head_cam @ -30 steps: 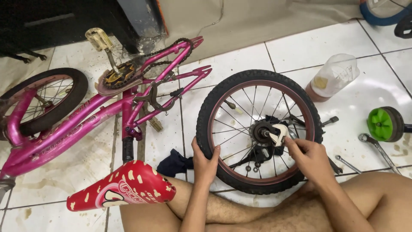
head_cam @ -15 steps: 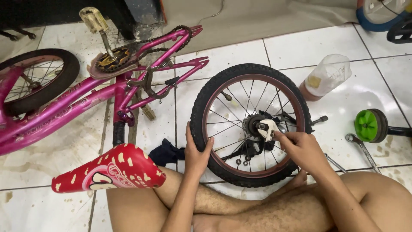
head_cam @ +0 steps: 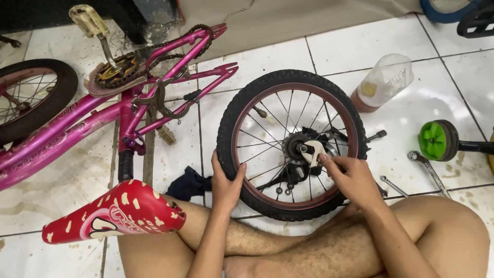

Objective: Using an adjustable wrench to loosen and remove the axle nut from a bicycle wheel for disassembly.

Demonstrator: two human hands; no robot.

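We grip the wheel tyre with our left hand while our right hand pinches the wrench at its hub.

Small black-tyred bike wheel flat on tile, spokes up (silver wrench at hub).

head cam | looks steeply down | close over wheel, floor

Bright, even light all over, glare bouncing off the wet white floor tiles around twelve o'clock; shadows soft and short under the wheel; focus crisp throughout, slight wide-angle bending at the edges
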